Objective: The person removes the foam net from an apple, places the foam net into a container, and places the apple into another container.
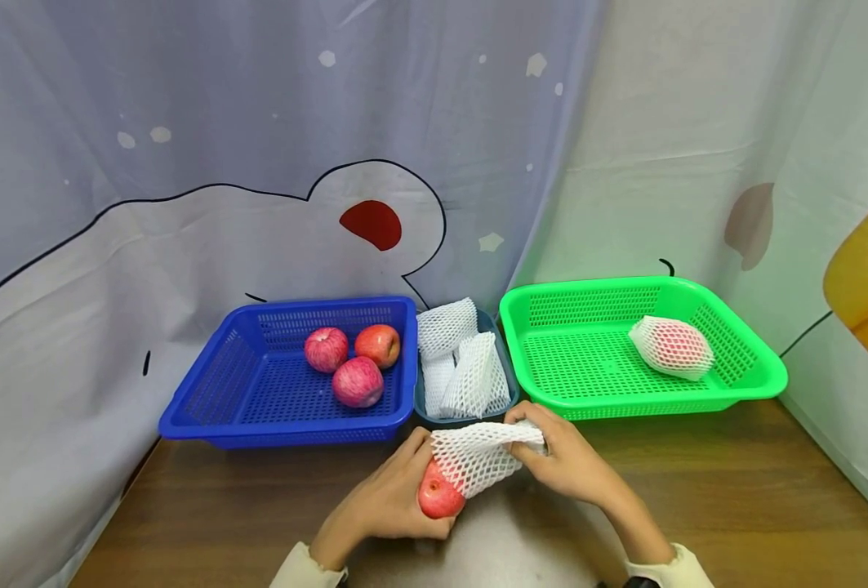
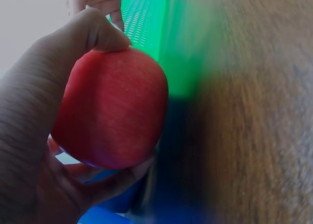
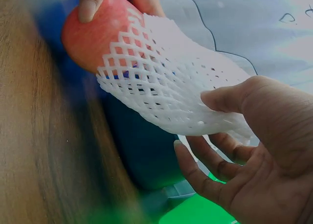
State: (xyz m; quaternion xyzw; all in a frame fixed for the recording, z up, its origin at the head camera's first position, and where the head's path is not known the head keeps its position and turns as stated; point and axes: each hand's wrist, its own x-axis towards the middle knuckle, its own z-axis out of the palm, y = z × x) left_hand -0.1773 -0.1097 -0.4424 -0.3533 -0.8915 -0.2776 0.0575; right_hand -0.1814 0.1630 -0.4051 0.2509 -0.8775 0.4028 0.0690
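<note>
My left hand grips a red apple above the front of the table, thumb on one side and fingers on the other. A white foam net sleeve covers part of that apple, and its far end trails off to the right. There my right hand pinches the net between thumb and fingers. In the left wrist view the bare side of the apple faces the camera. The right wrist view shows the net stretched over one side of the apple, narrowing toward the right thumb.
A blue basket at the left holds 3 apples. Between the baskets, a small dark bin contains several foam nets. In the green basket at right lies a netted apple. A printed curtain hangs behind.
</note>
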